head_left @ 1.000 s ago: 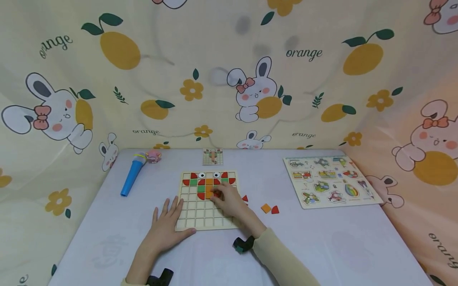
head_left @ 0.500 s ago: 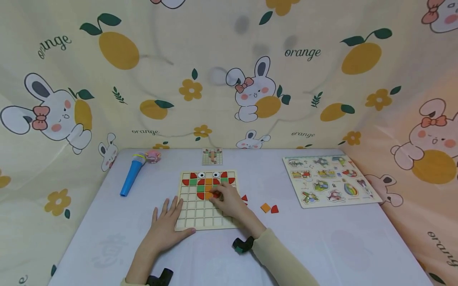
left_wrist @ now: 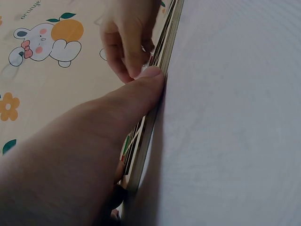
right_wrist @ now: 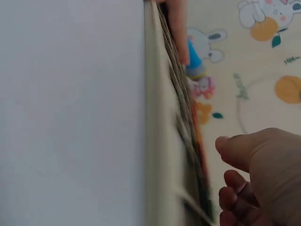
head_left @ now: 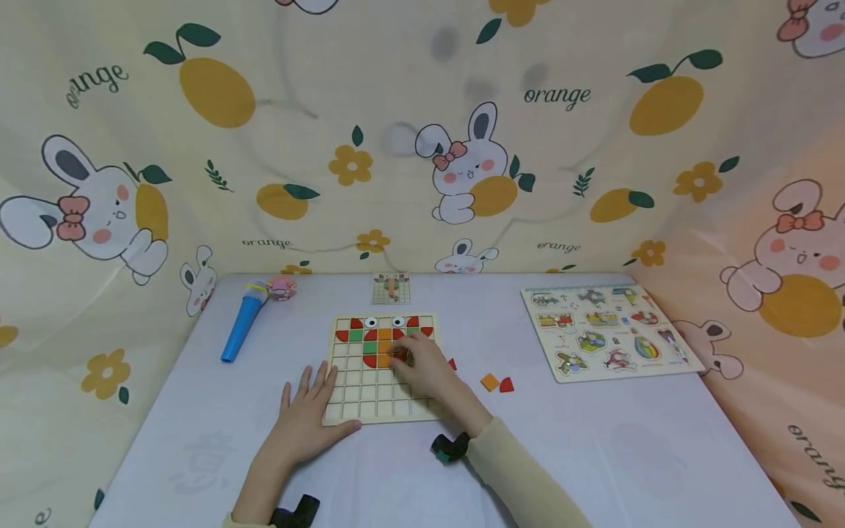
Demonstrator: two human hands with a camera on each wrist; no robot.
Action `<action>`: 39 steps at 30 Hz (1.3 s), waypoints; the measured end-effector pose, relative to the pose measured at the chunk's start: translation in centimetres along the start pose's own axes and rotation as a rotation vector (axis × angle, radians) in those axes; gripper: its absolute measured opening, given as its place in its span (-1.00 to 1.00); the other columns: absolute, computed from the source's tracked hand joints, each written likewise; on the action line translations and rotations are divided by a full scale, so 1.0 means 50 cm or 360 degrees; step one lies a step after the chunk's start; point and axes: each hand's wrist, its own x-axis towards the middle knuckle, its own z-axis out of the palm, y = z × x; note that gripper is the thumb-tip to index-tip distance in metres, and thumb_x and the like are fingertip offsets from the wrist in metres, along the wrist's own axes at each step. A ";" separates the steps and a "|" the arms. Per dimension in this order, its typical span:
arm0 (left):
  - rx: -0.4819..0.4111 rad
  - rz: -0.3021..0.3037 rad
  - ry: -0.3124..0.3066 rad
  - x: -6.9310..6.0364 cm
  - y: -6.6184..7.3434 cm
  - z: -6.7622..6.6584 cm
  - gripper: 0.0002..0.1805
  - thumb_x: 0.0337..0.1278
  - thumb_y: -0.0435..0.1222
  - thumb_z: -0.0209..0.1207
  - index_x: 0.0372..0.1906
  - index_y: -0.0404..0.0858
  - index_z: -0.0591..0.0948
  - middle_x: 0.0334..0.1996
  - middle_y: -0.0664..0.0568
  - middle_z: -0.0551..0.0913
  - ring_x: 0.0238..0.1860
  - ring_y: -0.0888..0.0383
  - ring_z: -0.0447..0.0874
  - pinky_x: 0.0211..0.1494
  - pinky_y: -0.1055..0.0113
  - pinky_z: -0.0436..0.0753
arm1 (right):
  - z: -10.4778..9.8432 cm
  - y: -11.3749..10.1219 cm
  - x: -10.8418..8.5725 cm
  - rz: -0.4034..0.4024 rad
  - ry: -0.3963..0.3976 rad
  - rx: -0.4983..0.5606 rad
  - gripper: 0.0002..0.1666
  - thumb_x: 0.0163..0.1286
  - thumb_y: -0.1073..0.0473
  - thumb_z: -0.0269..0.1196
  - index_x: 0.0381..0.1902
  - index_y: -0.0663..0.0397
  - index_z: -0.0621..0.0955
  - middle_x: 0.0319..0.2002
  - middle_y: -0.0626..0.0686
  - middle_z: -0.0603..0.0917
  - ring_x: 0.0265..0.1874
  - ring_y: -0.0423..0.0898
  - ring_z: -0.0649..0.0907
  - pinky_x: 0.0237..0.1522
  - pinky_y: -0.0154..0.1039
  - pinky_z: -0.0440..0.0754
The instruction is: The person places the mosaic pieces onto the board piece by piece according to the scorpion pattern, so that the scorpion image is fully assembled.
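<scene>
My right hand (head_left: 422, 365) is over a wooden grid board (head_left: 359, 396), thumb and fingers bent down toward its coloured middle. Red shows at the fingertips; whether they pinch a red piece or touch one in the grid cannot be told. The right wrist view has the right hand (right_wrist: 268, 174) with bent fingers and no piece plainly visible. My left hand (head_left: 304, 422) rests spread at the board's left edge. Its thumb (left_wrist: 141, 89) lies along the near edge in the left wrist view. On the board are orange squares (head_left: 385, 335), green squares (head_left: 356, 336), red quarter-rounds (head_left: 370, 361) and eye tiles (head_left: 371, 323).
An orange square (head_left: 490, 382) and a red piece (head_left: 506, 385) lie right of the board. Behind it is a pattern card (head_left: 392, 288). A blue toy microphone (head_left: 243, 323) and pink figure (head_left: 282, 288) stand left; a picture puzzle board (head_left: 607, 337) lies right.
My right hand shifts very slightly to the right over the board, uncovering more of the middle orange squares. The left hand holds its place. The head view drifts a little.
</scene>
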 end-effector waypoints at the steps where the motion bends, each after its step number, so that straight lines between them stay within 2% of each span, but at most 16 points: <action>1: 0.0001 0.0000 -0.0001 0.000 0.000 0.000 0.33 0.10 0.48 0.24 0.71 -0.26 0.05 0.72 -0.20 -0.08 0.71 -0.36 -0.32 0.59 -0.49 -0.34 | -0.009 0.000 -0.001 -0.0005 0.0015 0.0008 -0.78 0.48 0.14 0.41 0.02 0.07 0.77 -0.10 0.03 0.66 -0.21 -0.13 0.57 -0.16 -0.26 0.59; 5: 0.0000 -0.0006 -0.0006 0.001 0.000 0.001 0.33 0.09 0.48 0.24 0.72 -0.26 0.05 0.72 -0.20 -0.08 0.71 -0.36 -0.32 0.60 -0.49 -0.34 | -0.051 0.001 -0.012 0.0046 0.0052 0.0036 -0.74 0.48 0.17 0.41 0.06 0.10 0.76 -0.13 0.02 0.64 -0.24 -0.14 0.55 -0.22 -0.29 0.57; 9: -0.0004 -0.0016 -0.0002 0.002 -0.001 0.003 0.34 0.07 0.48 0.25 0.72 -0.25 0.05 0.72 -0.20 -0.07 0.71 -0.36 -0.32 0.60 -0.48 -0.35 | -0.090 0.022 -0.036 0.0134 0.0085 0.0049 -0.71 0.45 0.18 0.43 0.09 0.11 0.74 -0.13 0.02 0.64 -0.24 -0.11 0.55 -0.23 -0.26 0.56; 19: 0.0001 -0.0015 -0.0012 0.001 -0.003 0.009 0.34 0.08 0.50 0.23 0.72 -0.25 0.04 0.72 -0.21 -0.08 0.71 -0.37 -0.33 0.59 -0.49 -0.35 | -0.191 0.144 -0.138 0.0298 0.0263 -0.0056 -0.64 0.44 0.19 0.43 0.13 0.23 0.70 -0.13 0.12 0.66 -0.20 -0.01 0.58 -0.18 -0.16 0.55; 23: -0.0001 -0.0014 -0.0006 0.000 -0.003 0.006 0.34 0.08 0.50 0.24 0.72 -0.26 0.05 0.72 -0.22 -0.07 0.70 -0.38 -0.32 0.59 -0.51 -0.34 | -0.214 0.185 -0.180 0.0345 0.0226 -0.0105 -0.60 0.44 0.18 0.43 0.15 0.26 0.68 -0.14 0.11 0.65 -0.21 -0.05 0.55 -0.17 -0.17 0.55; 26: 0.0014 -0.0015 -0.0005 0.001 -0.002 0.002 0.34 0.08 0.50 0.23 0.72 -0.27 0.04 0.72 -0.22 -0.08 0.71 -0.38 -0.32 0.59 -0.50 -0.34 | -0.221 0.197 -0.207 0.0357 0.0156 -0.0103 -0.57 0.41 0.11 0.47 0.14 0.21 0.70 -0.11 0.09 0.66 -0.19 -0.06 0.54 -0.12 -0.14 0.56; 30: 0.0024 -0.0021 -0.0010 0.002 -0.003 -0.001 0.35 0.08 0.50 0.22 0.72 -0.27 0.04 0.72 -0.21 -0.08 0.71 -0.38 -0.32 0.59 -0.50 -0.34 | -0.217 0.202 -0.231 0.0311 0.0056 -0.0086 -0.53 0.33 0.01 0.53 0.13 0.04 0.74 -0.05 0.01 0.66 -0.10 -0.08 0.56 0.01 -0.06 0.57; 33: 0.0005 -0.0025 -0.0009 0.002 -0.002 0.000 0.35 0.07 0.50 0.23 0.72 -0.26 0.04 0.72 -0.21 -0.08 0.71 -0.38 -0.32 0.59 -0.50 -0.34 | -0.206 0.207 -0.240 0.0226 0.0030 -0.0119 -0.54 0.31 0.01 0.55 0.14 -0.09 0.75 0.01 -0.06 0.64 -0.02 -0.09 0.54 0.09 -0.02 0.49; 39: -0.0003 -0.0020 -0.0004 0.001 0.000 0.001 0.34 0.07 0.50 0.23 0.71 -0.27 0.06 0.72 -0.22 -0.06 0.71 -0.38 -0.31 0.59 -0.50 -0.33 | -0.184 0.223 -0.247 0.0037 0.0153 -0.0220 -0.63 0.33 0.08 0.53 0.09 -0.15 0.78 -0.03 -0.09 0.65 -0.05 -0.10 0.53 0.00 -0.06 0.37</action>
